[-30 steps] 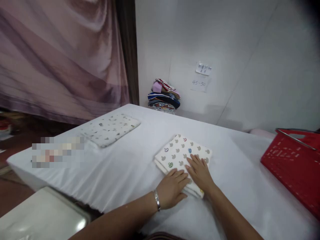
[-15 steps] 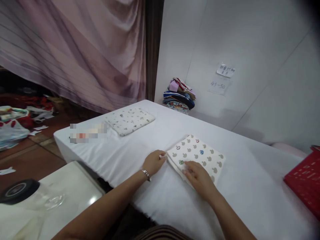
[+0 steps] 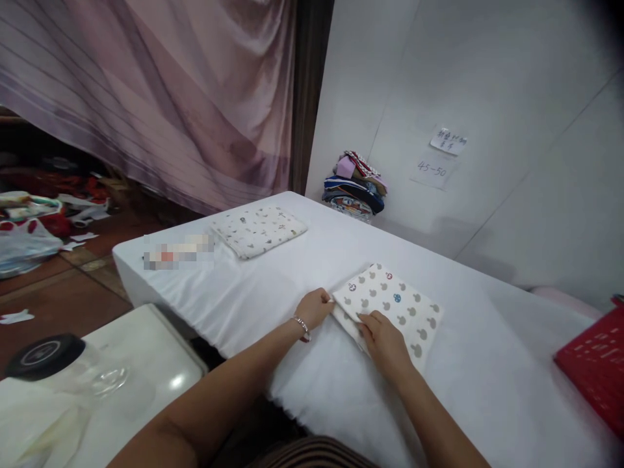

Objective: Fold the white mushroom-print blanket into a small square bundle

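A folded white cloth (image 3: 390, 299) with a mushroom print lies on the white-covered table (image 3: 331, 257). At its left corner my left hand (image 3: 313, 308), with a bracelet at the wrist, pinches the edge. My right hand (image 3: 387, 339) grips the near edge of the upper layer with thumb and fingers, and this layer is slightly raised above the one below. Farther back on the left, a second folded cloth (image 3: 260, 231) with small scattered prints lies flat, apart from both hands.
A red plastic basket (image 3: 592, 364) stands at the right edge. Stacked folded fabrics (image 3: 353, 185) sit beyond the table by the wall. At lower left, a clear jar with a black lid (image 3: 46, 356) lies on a white surface (image 3: 151, 344). A pink curtain (image 3: 195, 97) hangs behind.
My right hand has closed on the cloth's near edge and lifted the upper layer a little, showing the printed layer beneath. My left hand stays at the corner. The view has shifted slightly.
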`<state>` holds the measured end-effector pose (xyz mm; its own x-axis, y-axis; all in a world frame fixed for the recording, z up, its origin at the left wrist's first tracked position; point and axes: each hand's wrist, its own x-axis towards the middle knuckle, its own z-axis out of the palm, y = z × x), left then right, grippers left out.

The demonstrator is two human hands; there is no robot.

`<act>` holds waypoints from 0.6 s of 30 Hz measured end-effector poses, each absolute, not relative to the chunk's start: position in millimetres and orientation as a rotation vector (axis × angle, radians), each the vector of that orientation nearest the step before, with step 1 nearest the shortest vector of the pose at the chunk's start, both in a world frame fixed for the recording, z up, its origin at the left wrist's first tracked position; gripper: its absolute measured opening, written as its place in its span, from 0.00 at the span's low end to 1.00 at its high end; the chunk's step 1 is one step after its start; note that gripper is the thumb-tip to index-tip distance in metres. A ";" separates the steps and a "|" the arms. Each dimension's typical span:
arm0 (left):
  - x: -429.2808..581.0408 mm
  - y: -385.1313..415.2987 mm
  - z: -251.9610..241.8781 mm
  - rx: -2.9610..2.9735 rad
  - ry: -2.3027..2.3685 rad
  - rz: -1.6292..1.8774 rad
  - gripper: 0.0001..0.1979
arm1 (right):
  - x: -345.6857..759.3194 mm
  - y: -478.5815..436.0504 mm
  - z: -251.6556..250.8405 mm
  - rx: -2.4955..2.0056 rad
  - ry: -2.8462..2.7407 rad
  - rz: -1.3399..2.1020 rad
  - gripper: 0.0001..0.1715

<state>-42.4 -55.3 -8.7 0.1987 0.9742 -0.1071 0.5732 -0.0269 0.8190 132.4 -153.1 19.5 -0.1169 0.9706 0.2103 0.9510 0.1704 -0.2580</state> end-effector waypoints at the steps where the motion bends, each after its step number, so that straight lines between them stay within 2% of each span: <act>1: -42.1 -55.0 -9.0 1.689 1.460 0.658 0.03 | 132.9 -153.7 20.4 -1.819 -2.110 0.095 0.16; 18: -43.3 -56.0 -13.3 1.509 1.322 0.812 0.05 | 128.5 -157.7 16.5 -1.804 -2.252 -0.075 0.15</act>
